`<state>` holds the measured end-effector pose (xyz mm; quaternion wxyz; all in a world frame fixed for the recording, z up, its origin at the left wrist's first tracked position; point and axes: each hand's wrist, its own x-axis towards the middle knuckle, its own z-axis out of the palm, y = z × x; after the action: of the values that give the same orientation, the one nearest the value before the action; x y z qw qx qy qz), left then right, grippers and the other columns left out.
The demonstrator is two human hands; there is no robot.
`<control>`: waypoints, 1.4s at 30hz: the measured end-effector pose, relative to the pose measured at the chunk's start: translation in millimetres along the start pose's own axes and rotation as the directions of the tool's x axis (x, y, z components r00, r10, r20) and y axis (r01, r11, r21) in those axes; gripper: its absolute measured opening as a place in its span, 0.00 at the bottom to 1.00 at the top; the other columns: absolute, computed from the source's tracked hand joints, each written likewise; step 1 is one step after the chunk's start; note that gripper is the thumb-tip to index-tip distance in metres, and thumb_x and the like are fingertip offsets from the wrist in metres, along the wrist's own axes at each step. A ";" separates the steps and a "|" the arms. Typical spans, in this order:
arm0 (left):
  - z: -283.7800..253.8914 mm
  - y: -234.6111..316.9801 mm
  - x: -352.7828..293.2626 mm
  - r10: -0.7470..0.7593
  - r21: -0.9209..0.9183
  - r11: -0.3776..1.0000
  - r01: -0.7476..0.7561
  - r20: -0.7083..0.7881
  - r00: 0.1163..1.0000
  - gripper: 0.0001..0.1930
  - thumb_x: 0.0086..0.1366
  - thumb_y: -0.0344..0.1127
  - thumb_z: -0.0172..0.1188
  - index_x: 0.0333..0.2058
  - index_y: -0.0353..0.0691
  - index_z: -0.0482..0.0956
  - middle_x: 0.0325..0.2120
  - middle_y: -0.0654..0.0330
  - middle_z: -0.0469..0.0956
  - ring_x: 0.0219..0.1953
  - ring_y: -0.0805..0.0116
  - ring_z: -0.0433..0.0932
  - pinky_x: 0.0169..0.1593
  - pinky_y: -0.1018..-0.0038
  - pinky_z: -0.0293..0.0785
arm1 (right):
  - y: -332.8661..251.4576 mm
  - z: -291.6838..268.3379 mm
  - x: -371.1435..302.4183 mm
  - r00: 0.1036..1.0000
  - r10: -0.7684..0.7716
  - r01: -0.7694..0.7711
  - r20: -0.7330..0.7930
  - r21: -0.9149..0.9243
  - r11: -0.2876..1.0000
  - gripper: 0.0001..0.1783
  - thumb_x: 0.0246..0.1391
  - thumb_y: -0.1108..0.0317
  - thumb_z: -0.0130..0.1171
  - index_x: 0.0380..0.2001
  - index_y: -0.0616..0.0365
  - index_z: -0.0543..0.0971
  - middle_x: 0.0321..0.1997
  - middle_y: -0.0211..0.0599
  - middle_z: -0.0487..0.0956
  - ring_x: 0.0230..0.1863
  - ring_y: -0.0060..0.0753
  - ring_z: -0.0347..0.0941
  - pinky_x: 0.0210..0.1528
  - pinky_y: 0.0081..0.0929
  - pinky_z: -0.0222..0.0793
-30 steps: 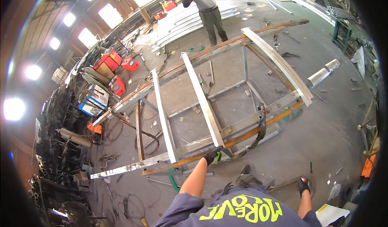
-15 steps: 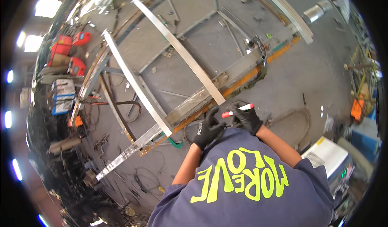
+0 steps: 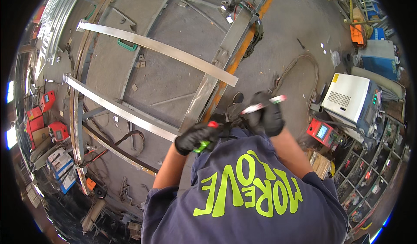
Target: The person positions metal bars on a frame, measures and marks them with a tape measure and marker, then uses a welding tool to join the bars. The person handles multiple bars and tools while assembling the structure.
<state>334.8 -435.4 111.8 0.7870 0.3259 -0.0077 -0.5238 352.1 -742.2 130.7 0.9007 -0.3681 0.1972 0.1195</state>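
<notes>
Evidently, the black-gloved right hand (image 3: 267,116) pinches a slim red-and-white marker (image 3: 277,99) before the navy shirt (image 3: 247,229); the black-gloved left hand (image 3: 197,138) grips a bright-green object (image 3: 202,147) and small red piece (image 3: 213,124), which crowded fingers could drop.

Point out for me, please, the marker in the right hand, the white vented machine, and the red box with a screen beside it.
Marker (image 3: 277,99): head view, on the end sticking out past the right hand (image 3: 268,117).
White vented machine (image 3: 354,99): head view, on its pale panel.
Red box (image 3: 322,132): head view, on its screen.
</notes>
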 end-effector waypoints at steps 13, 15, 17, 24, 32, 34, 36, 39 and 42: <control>11.6 21.8 16.1 0.230 0.674 0.739 0.006 -0.260 0.938 0.12 0.80 0.39 0.55 0.45 0.35 0.78 0.30 0.62 0.77 0.31 0.77 0.74 0.36 0.74 0.70 | 25.4 18.7 12.5 0.977 -0.031 0.196 0.212 -0.824 0.531 0.23 0.65 0.76 0.52 0.62 0.68 0.73 0.63 0.46 0.79 0.62 0.36 0.77 0.67 0.32 0.70; 10.4 23.9 18.0 0.192 0.711 0.702 0.048 -0.253 0.948 0.12 0.79 0.38 0.56 0.44 0.34 0.78 0.29 0.61 0.77 0.31 0.77 0.73 0.36 0.74 0.70 | 44.1 17.7 9.5 0.982 -0.092 0.185 0.167 -0.719 0.669 0.25 0.59 0.79 0.52 0.60 0.69 0.76 0.62 0.47 0.81 0.62 0.37 0.79 0.66 0.33 0.72; 8.0 22.9 18.8 0.141 0.717 0.689 0.108 -0.279 0.950 0.11 0.78 0.38 0.57 0.44 0.33 0.78 0.28 0.61 0.76 0.30 0.77 0.72 0.34 0.73 0.69 | 48.0 17.3 5.7 0.975 -0.119 0.222 0.187 -0.845 0.487 0.25 0.58 0.79 0.53 0.60 0.68 0.76 0.60 0.48 0.82 0.60 0.39 0.81 0.64 0.34 0.74; 10.5 50.5 16.8 0.033 0.862 0.474 0.179 -0.220 0.975 0.16 0.77 0.45 0.59 0.44 0.35 0.78 0.23 0.58 0.74 0.24 0.73 0.74 0.28 0.70 0.68 | 46.1 18.4 -2.9 0.975 -0.080 0.223 0.208 -0.936 0.273 0.22 0.57 0.75 0.58 0.57 0.63 0.79 0.51 0.46 0.86 0.52 0.44 0.85 0.56 0.32 0.78; -1.6 39.9 13.2 0.059 0.824 0.542 0.166 -0.234 0.970 0.15 0.77 0.43 0.60 0.44 0.35 0.77 0.25 0.62 0.73 0.27 0.77 0.68 0.31 0.72 0.68 | 57.7 22.3 -2.1 0.909 -0.271 0.368 0.315 -0.914 0.170 0.18 0.57 0.70 0.62 0.51 0.59 0.82 0.38 0.45 0.86 0.39 0.46 0.85 0.44 0.35 0.78; -6.8 36.7 12.6 0.078 0.831 0.548 0.092 -0.161 0.984 0.14 0.77 0.43 0.60 0.43 0.35 0.77 0.26 0.63 0.73 0.28 0.78 0.68 0.31 0.73 0.68 | 57.5 19.0 -4.3 0.887 -0.268 0.404 0.375 -0.913 0.059 0.19 0.56 0.68 0.65 0.52 0.58 0.82 0.34 0.43 0.85 0.35 0.47 0.84 0.40 0.37 0.78; -4.6 30.9 16.7 0.032 0.716 0.683 0.144 -0.226 0.974 0.14 0.78 0.42 0.59 0.42 0.35 0.77 0.26 0.64 0.74 0.27 0.78 0.69 0.31 0.74 0.68 | 61.3 13.0 -5.7 0.860 -0.294 0.434 0.417 -0.901 -0.007 0.21 0.55 0.66 0.67 0.52 0.58 0.82 0.30 0.43 0.84 0.32 0.48 0.83 0.36 0.41 0.76; -6.7 31.6 23.2 -0.161 0.435 0.861 0.264 -0.260 0.952 0.13 0.79 0.41 0.56 0.41 0.37 0.77 0.25 0.64 0.74 0.26 0.78 0.71 0.31 0.76 0.69 | 70.1 5.8 -1.2 0.842 -0.346 0.449 0.414 -0.893 0.025 0.22 0.56 0.64 0.68 0.53 0.57 0.81 0.28 0.45 0.82 0.30 0.48 0.82 0.34 0.45 0.75; -13.7 36.2 28.5 -0.334 0.289 0.884 0.367 -0.158 0.929 0.13 0.81 0.40 0.52 0.41 0.37 0.77 0.30 0.63 0.78 0.27 0.78 0.74 0.32 0.77 0.70 | 76.4 0.9 -5.7 0.872 -0.303 0.441 0.385 -0.887 0.140 0.22 0.58 0.62 0.66 0.54 0.57 0.80 0.30 0.45 0.83 0.32 0.47 0.82 0.35 0.44 0.75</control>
<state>382.2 -443.5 110.5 0.6168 0.4695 0.0093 -0.6317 319.7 -688.5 86.8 0.4952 -0.8662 -0.0662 0.0083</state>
